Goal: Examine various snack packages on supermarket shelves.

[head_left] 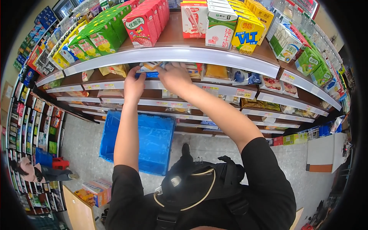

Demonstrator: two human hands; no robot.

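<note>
Packet [152,74], blue-and-white, gripped between my left hand [134,79] and right hand [174,79] at shelf [227,90]; step seemed positioning it; next move likely called for level handling.

Lettering marks the yellow carton [247,35], white-and-green carton [220,27] and shelf tags [243,93].

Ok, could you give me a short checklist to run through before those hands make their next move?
1. Both hands at the package: ok. The left hand and right hand meet at the blue-and-white package.
2. Secure grip: cannot tell. Some fingertips are hidden.
3. Room behind the package: cannot tell. The upper shelf edge blocks the view.
4. Cartons above upright: ok. The pink cartons stand in rows.
5. Shoe clear of the crate: ok. The shoe is right of the blue crate.
</note>
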